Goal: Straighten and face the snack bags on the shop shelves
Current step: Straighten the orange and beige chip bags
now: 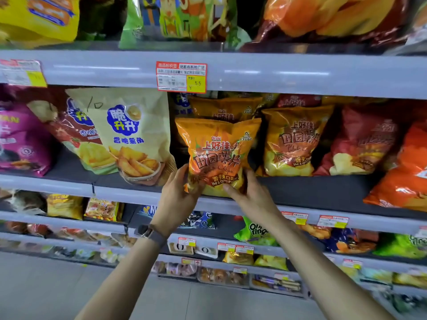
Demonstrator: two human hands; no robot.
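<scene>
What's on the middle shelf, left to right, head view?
purple bag → beige potato-wedge bag → orange Oishi hot & spicy chip bag, gripped by left hand and right hand → second orange Oishi bag → dark red chip bag → orange-red bag
</scene>
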